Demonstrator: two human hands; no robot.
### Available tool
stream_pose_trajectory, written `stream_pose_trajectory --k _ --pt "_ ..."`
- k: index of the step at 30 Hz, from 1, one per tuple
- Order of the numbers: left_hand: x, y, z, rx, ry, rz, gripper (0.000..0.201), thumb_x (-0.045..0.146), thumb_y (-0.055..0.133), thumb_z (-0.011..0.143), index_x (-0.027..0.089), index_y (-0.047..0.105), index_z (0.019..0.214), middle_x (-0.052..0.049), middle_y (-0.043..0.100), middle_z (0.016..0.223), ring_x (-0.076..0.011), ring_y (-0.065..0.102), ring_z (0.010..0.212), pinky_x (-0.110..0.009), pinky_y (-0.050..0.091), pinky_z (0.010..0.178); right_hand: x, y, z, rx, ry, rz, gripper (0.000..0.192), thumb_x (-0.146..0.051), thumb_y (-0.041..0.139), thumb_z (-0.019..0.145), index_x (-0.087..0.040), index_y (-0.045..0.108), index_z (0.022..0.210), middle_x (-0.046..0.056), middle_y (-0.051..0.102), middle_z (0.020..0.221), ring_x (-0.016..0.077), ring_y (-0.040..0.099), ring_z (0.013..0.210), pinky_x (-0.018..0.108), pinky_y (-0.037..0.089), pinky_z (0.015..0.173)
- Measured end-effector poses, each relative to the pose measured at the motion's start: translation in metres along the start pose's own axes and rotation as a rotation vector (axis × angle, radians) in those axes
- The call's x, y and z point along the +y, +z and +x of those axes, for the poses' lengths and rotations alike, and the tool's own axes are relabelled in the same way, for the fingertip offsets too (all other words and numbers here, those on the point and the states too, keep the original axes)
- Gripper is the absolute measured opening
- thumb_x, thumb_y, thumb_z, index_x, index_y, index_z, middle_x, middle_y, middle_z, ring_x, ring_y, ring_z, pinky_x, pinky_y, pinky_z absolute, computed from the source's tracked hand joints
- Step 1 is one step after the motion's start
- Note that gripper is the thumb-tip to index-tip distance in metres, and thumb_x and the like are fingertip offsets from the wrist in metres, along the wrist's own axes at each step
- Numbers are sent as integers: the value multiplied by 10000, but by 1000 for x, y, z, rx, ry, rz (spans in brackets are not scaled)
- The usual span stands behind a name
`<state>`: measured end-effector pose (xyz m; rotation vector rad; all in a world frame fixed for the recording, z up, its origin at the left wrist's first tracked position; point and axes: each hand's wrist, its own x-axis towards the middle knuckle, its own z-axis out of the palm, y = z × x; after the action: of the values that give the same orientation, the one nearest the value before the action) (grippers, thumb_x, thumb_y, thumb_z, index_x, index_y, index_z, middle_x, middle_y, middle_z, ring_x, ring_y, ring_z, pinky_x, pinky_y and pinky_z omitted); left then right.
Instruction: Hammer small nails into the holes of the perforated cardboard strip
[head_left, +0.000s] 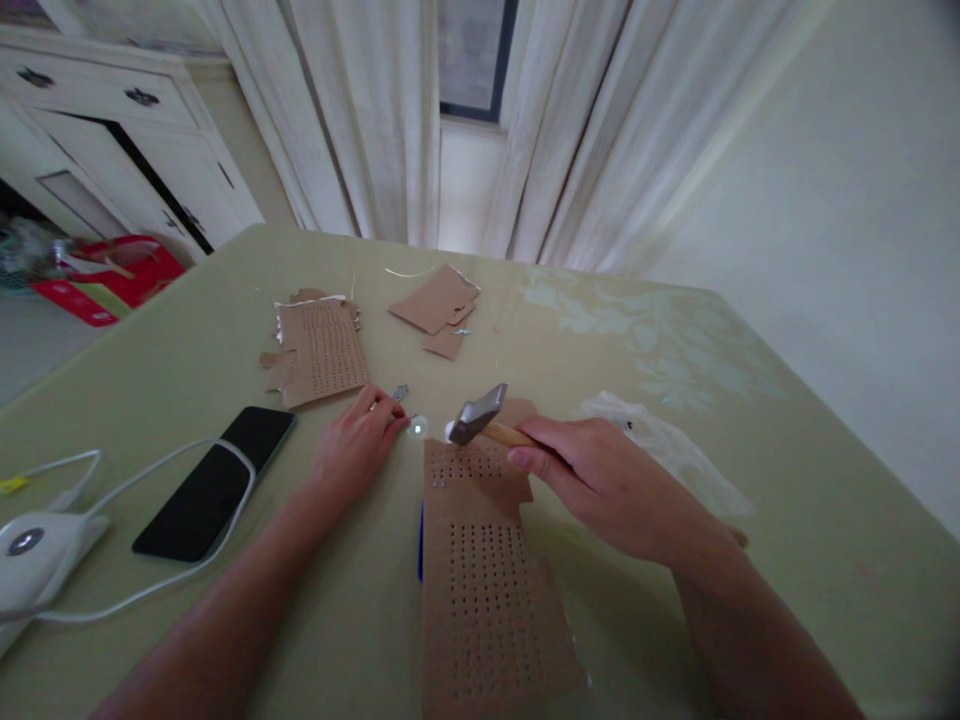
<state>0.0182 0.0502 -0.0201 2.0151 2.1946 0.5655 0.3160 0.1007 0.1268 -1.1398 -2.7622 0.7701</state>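
My right hand (600, 480) grips the wooden handle of a hammer (480, 412), its metal head over the far edge of a cardboard piece (480, 505). Rows of small holes run across that cardboard, which lies lengthwise in front of me. To the left of the hammer, my left hand (360, 435) rests low over the table with thumb and forefinger pinched. A thin dark tip, looking like a nail (412, 417), shows at those fingertips. Just beyond the fingers lies a small bunch of thin metal nails (401, 393). A round light spot (418, 428) shows beside them.
Another punched cardboard piece (322, 345) lies at the far left, with plain cardboard scraps (436, 300) at the back. A black phone (217, 485) and a white device (45, 550) with a cable are on the left. Clear plastic (675, 450) lies on the right.
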Motion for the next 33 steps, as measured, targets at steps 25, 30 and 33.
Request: stream_pose_trajectory --k 25,30,33 --pt "47 -37 -31 121 324 -798 105 213 771 1014 286 845 1005 9 854 899 -150 723 771 -266 539 670 3 -5 -3 51 -16 45 294 -329 533 1158 -232 621 895 -1 707 807 175 621 707 319 364 688" --pt "49 -34 -33 154 372 -790 117 192 765 1021 291 826 1033 29 859 924 -142 737 807 -277 557 741 1 -4 -3 29 -5 38 317 -341 529 1160 -224 632 884 14 724 804 181 632 703 321 371 686" --pt "49 -32 -35 150 380 -792 149 162 750 1025 294 815 1047 40 859 942 -134 744 829 -268 561 763 0 -4 -2 20 -2 33 318 -336 538 1159 -221 633 878 15 725 806 183 635 710 322 376 690"
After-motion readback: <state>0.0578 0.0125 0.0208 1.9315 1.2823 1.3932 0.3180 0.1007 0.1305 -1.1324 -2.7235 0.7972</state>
